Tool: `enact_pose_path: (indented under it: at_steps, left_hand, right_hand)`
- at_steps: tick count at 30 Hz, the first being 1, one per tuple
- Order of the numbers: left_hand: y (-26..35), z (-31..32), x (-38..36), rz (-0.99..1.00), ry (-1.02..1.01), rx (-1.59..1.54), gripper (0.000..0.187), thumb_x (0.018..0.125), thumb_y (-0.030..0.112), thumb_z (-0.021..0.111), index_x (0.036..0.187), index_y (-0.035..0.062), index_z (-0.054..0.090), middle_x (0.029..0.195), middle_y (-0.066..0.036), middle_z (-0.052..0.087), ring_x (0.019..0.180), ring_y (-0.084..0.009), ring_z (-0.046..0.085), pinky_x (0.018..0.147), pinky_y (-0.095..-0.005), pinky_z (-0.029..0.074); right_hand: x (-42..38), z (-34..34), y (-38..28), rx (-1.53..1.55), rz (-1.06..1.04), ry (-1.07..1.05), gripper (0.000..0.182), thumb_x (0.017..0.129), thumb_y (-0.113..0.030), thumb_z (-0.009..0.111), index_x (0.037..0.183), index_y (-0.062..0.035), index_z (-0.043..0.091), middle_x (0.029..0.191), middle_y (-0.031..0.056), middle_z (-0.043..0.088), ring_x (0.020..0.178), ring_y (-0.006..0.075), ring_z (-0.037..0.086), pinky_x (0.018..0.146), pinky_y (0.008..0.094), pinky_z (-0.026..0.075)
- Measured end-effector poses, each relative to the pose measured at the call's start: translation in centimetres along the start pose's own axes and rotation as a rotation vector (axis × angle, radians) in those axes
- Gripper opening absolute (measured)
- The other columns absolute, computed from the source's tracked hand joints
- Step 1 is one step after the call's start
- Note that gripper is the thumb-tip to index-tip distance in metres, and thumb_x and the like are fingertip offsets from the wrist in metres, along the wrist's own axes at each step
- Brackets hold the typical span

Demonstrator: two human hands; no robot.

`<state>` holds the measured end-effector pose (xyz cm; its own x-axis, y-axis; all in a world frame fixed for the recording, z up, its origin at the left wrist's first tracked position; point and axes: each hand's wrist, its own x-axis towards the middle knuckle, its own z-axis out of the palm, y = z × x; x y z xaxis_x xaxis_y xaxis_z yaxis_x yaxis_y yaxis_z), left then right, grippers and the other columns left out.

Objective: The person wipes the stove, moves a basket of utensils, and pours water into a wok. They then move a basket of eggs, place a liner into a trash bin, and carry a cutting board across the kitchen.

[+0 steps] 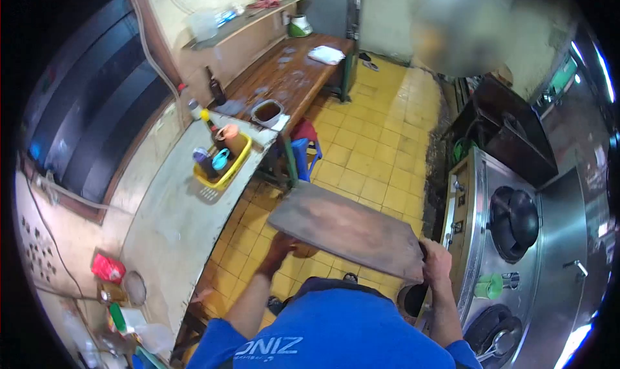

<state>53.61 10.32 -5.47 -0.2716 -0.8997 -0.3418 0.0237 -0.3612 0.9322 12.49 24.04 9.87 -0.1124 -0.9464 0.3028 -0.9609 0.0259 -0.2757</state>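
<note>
A large worn wooden cutting board (345, 227) is held in front of my body above the tiled floor. My right hand (437, 262) is closed around its right end. At the lower left edge, my left hand (279, 250) grips the board from beneath, with its fingers partly hidden under the wood. The board lies nearly flat, its left end over the gap beside the counter.
On my left runs a grey counter (165, 233) with a yellow basket (242, 159) of bottles. Beyond it stand a brown wooden table (294, 69) and a blue stool (300, 159). A steel stove (481, 240) with woks (515, 220) lines the right. Yellow tiles (368, 146) lie between.
</note>
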Motion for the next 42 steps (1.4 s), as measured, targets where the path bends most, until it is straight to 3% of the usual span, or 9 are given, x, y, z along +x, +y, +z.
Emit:
enact_pose_path:
  at_steps: [7,12,20,22,24,27,29,36,42]
  left_hand:
    - [-12.4,10.6,9.2,0.187,-0.356,0.842,0.034,0.087,0.026,0.056,0.112,0.0056,0.062,0.104,-0.015,0.064,0.096,-0.0263,0.061,0.084,-0.0375,0.048]
    - [-15.8,3.8,12.6,-0.080,-0.640,1.543,0.023,0.080,0.015,0.046,0.084,0.0044,0.066,0.095,-0.020,0.064,0.093,-0.0339,0.062,0.077,-0.0447,0.049]
    - [-14.4,2.1,27.2,-0.252,-1.160,1.798,0.029,0.079,0.018,0.048,0.100,0.0081,0.067,0.104,-0.014,0.066,0.099,-0.0327,0.062,0.085,-0.0423,0.049]
    - [-10.0,5.8,34.8,-0.367,-0.777,1.317,0.031,0.083,0.027,0.051,0.101,0.0066,0.066,0.103,-0.016,0.066,0.099,-0.0338,0.062,0.084,-0.0444,0.049]
    - [-10.9,8.8,43.5,0.098,-0.492,1.055,0.034,0.088,0.035,0.051,0.099,0.0060,0.066,0.092,-0.017,0.067,0.083,-0.0304,0.065,0.073,-0.0436,0.050]
    - [6.2,20.9,51.3,-0.261,-0.386,1.033,0.032,0.091,0.032,0.050,0.081,0.0031,0.060,0.073,-0.013,0.063,0.065,-0.0220,0.058,0.061,-0.0385,0.047]
    - [6.7,23.3,58.8,0.163,-0.374,0.932,0.030,0.088,0.030,0.055,0.097,0.0034,0.064,0.090,-0.016,0.067,0.084,-0.0255,0.064,0.076,-0.0363,0.050]
    - [15.0,32.5,74.3,0.188,-0.291,0.739,0.035,0.090,0.031,0.054,0.112,0.0053,0.061,0.099,-0.009,0.066,0.087,-0.0194,0.062,0.076,-0.0335,0.050]
    - [18.4,33.5,76.5,-0.474,0.211,-0.144,0.031,0.095,0.029,0.048,0.121,0.0122,0.051,0.092,-0.001,0.058,0.072,-0.0120,0.057,0.053,-0.0257,0.049]
  right_hand:
    - [-2.0,0.2,11.1,-0.138,0.656,-0.675,0.041,0.072,-0.029,0.069,0.104,-0.0053,0.058,0.100,0.0200,0.064,0.094,0.0349,0.062,0.083,0.0437,0.050]
    - [-3.1,5.4,17.2,0.131,0.970,-0.663,0.051,0.073,-0.027,0.071,0.110,0.0034,0.054,0.092,0.0208,0.066,0.075,0.0302,0.066,0.069,0.0399,0.053]
    - [4.6,14.1,26.4,0.834,1.550,-0.546,0.022,0.075,-0.014,0.075,0.075,0.0034,0.061,0.058,0.0083,0.061,0.045,0.0150,0.057,0.045,0.0303,0.046]
    - [9.7,15.3,28.1,0.944,1.531,-0.473,0.023,0.074,-0.013,0.076,0.069,0.0027,0.060,0.056,0.0087,0.060,0.044,0.0158,0.056,0.043,0.0299,0.045]
    - [16.6,13.8,28.4,1.200,1.493,-0.277,0.020,0.074,-0.010,0.075,0.066,0.0001,0.060,0.055,0.0086,0.058,0.044,0.0165,0.056,0.043,0.0294,0.044]
    - [23.3,15.2,31.6,1.281,1.414,-0.226,0.014,0.074,-0.006,0.073,0.072,0.0007,0.061,0.059,0.0082,0.059,0.046,0.0172,0.055,0.044,0.0306,0.045]
    - [29.0,13.6,32.4,1.284,1.419,-0.227,0.014,0.074,-0.005,0.073,0.073,0.0005,0.061,0.059,0.0080,0.059,0.046,0.0175,0.055,0.043,0.0311,0.045]
    - [45.7,19.1,44.8,1.242,1.281,-0.291,0.028,0.074,-0.002,0.071,0.094,0.0076,0.054,0.071,0.0131,0.061,0.046,0.0194,0.054,0.039,0.0341,0.046]
    - [64.0,19.7,52.4,0.951,0.968,-0.650,0.017,0.072,-0.007,0.074,0.071,0.0025,0.060,0.053,0.0081,0.058,0.041,0.0149,0.054,0.039,0.0284,0.041]
